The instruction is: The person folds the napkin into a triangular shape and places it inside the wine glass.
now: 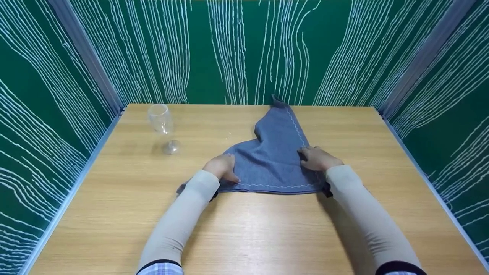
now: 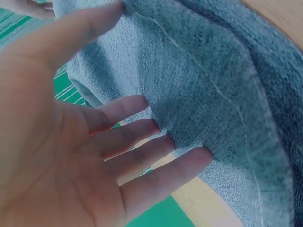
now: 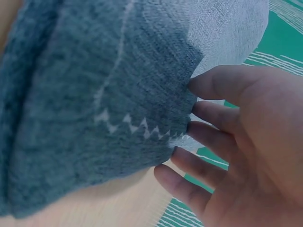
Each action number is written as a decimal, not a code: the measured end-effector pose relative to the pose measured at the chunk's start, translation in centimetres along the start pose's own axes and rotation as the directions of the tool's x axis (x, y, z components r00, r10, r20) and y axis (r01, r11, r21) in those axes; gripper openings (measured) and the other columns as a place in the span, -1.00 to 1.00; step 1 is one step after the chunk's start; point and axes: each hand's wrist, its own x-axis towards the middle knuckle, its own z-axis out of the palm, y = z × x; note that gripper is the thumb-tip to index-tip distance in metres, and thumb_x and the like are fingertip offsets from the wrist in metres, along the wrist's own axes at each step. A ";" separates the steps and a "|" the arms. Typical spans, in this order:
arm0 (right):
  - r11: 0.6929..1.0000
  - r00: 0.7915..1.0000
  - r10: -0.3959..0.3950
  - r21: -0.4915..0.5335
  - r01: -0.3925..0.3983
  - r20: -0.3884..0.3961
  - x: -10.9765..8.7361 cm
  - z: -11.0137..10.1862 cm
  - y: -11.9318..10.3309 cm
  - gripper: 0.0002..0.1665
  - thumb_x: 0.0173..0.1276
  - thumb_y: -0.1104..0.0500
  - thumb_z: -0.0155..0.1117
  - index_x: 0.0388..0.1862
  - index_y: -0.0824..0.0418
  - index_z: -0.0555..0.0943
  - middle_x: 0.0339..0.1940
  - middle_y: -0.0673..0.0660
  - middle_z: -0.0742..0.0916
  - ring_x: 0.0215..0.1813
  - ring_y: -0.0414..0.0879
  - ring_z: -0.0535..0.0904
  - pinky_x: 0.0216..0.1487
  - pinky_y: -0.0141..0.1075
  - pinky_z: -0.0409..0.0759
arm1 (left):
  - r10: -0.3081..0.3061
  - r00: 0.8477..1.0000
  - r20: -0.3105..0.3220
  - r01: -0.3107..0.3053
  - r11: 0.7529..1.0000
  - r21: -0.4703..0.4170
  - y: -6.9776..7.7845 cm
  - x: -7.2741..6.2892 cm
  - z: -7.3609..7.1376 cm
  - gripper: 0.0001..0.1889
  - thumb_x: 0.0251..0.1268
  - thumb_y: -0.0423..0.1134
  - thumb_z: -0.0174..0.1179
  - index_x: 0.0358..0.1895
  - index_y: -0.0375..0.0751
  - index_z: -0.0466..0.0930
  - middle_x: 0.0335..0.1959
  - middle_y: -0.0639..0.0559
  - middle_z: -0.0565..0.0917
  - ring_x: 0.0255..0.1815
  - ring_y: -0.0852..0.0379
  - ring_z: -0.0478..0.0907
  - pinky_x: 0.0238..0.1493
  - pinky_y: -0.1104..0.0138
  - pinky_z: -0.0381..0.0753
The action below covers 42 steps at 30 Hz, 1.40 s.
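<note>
A blue-grey cloth (image 1: 273,156) with white zigzag stitching along its edges lies folded on the wooden table, one pointed corner reaching the back edge. At its left side rests my left hand (image 1: 222,167); the thumb lies near the front hem and the other fingertips touch the fabric, as the left wrist view of the hand (image 2: 71,151) shows. My right hand (image 1: 319,157) is at the right stitched edge. Seen from the right wrist, that hand's (image 3: 255,137) spread, slightly bent fingers meet the cloth (image 3: 94,61) with their tips. Both palms face the cloth without gripping it.
A clear stemmed glass (image 1: 161,122) stands upright at the back left of the wooden table (image 1: 263,233). Green panels (image 1: 332,46) with white wavy lines enclose the back and both sides, joined by grey posts (image 1: 89,57).
</note>
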 end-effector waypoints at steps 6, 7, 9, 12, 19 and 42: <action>0.998 1.000 -0.018 -0.060 0.018 -0.008 -0.5 0.0 -0.2 -0.33 0.54 0.09 0.06 0.52 0.34 0.26 0.44 0.52 0.34 0.45 0.43 0.21 0.39 0.28 0.20 | 0.010 1.000 0.001 -0.010 0.998 -0.070 -0.3 0.0 -0.2 0.02 0.18 0.05 0.41 0.55 -0.39 0.05 0.55 -0.24 0.16 0.55 -0.14 0.11 0.47 0.12 0.19; 0.998 1.000 -0.021 -0.066 0.021 -0.010 -0.6 0.0 -0.3 -0.34 0.54 0.10 0.07 0.51 0.36 0.28 0.42 0.52 0.37 0.43 0.43 0.25 0.38 0.27 0.24 | 0.012 1.000 0.001 -0.012 0.997 -0.081 -0.4 0.0 -0.2 0.01 0.18 0.03 0.42 0.55 -0.39 0.06 0.55 -0.24 0.16 0.55 -0.13 0.11 0.47 0.12 0.19; 0.996 0.999 -0.032 -0.080 0.030 -0.013 -0.8 -0.1 -0.4 -0.37 0.53 0.13 0.08 0.47 0.40 0.31 0.37 0.54 0.42 0.39 0.42 0.33 0.35 0.24 0.31 | 0.020 1.000 -0.011 -0.021 0.995 -0.095 -0.6 0.0 -0.3 -0.05 0.15 -0.01 0.43 0.51 -0.40 0.16 0.52 -0.24 0.23 0.52 -0.13 0.18 0.44 0.12 0.26; 0.998 1.000 -0.008 -0.066 0.008 -0.004 -1.2 -0.3 -0.6 -0.39 0.52 0.15 0.08 0.46 0.41 0.34 0.37 0.52 0.44 0.35 0.34 0.41 0.33 0.22 0.35 | 0.035 0.999 -0.035 -0.038 0.995 -0.094 -0.9 0.1 -0.4 -0.24 0.13 -0.03 0.43 0.31 -0.40 0.39 0.39 -0.24 0.42 0.36 -0.10 0.38 0.33 0.12 0.41; 0.998 0.999 -0.019 -0.067 0.017 -0.029 -2.0 -0.7 -0.8 -0.58 0.49 0.21 0.11 0.19 0.44 0.58 -0.16 0.31 0.68 -0.25 0.06 0.51 -0.25 -0.10 0.52 | 0.033 0.996 -0.084 -0.040 0.995 -0.086 -1.7 0.6 -0.4 -0.22 0.20 0.06 0.36 0.35 -0.40 0.35 0.34 -0.26 0.46 0.31 -0.13 0.45 0.30 0.10 0.44; 0.997 0.995 -0.082 -0.005 0.081 -0.056 -2.6 -0.4 -0.9 -0.67 0.29 0.32 0.41 -0.01 0.46 0.65 -0.26 0.24 0.71 -0.37 -0.03 0.55 -0.34 -0.23 0.62 | -0.031 0.998 -0.052 0.030 0.999 -0.013 0.9 -0.2 0.8 -0.20 0.41 0.09 0.20 0.54 -0.29 0.15 0.55 -0.30 0.13 0.53 -0.37 0.05 0.48 -0.13 0.05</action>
